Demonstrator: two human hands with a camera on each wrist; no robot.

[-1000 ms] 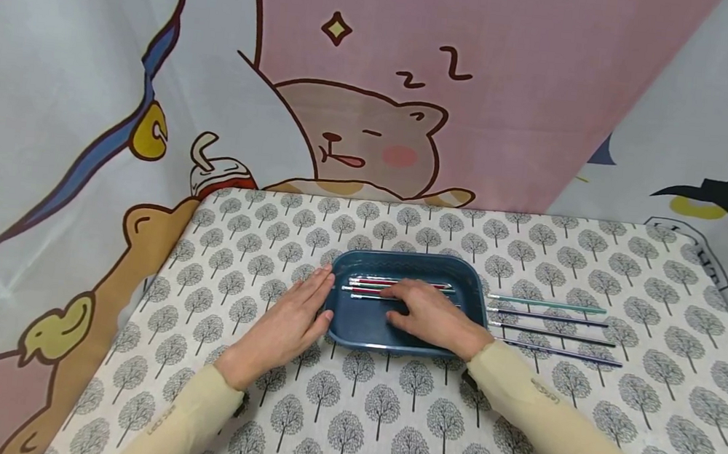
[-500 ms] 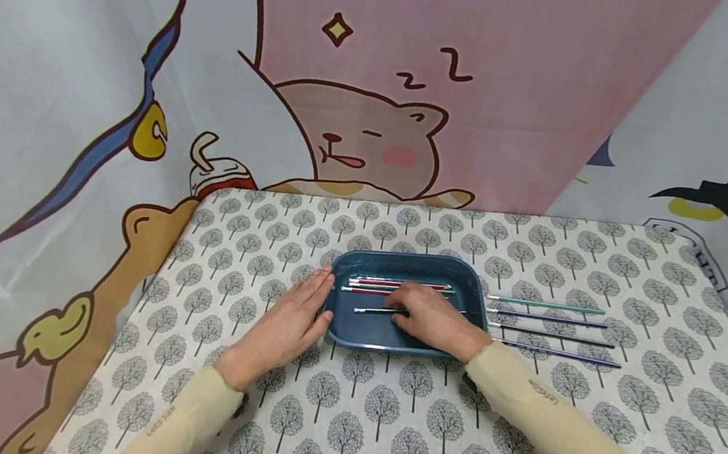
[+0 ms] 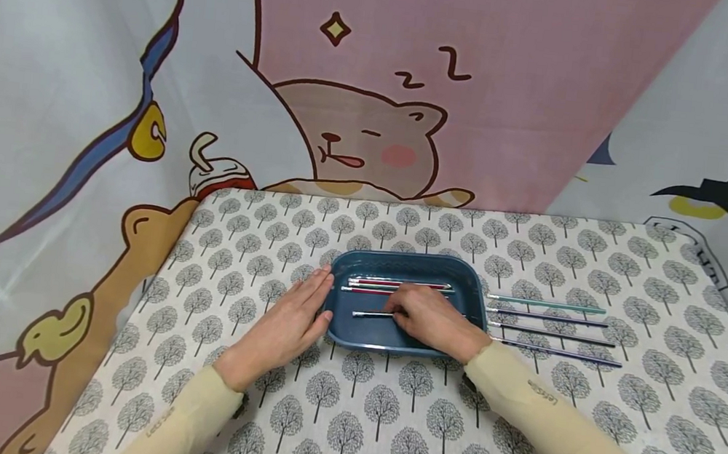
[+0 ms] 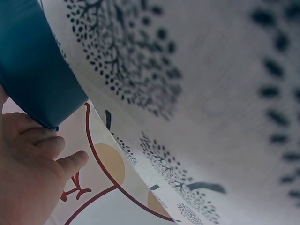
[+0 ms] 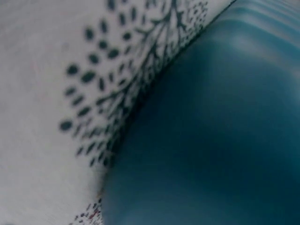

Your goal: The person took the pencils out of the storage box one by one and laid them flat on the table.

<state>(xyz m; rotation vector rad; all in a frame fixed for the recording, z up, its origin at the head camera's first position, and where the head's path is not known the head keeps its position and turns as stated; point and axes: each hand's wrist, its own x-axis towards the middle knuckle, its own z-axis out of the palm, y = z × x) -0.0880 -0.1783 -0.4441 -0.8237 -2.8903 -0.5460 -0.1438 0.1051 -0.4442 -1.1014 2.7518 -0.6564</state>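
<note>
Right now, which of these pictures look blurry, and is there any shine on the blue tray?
Head view: mostly sharp and evenly lit, with a pale highlight on the near rim of the blue tray. Left wrist view: left hand fairly clear, but the tablecloth goes soft toward the right. Right wrist view: dim, the blurriest, with pale shine on the tray at upper right.

Open tablecloth (image 3: 379, 407) in front of and beyond tray (image 3: 401, 350); four loose pencils (image 3: 554, 334) obstruct right side.
</note>
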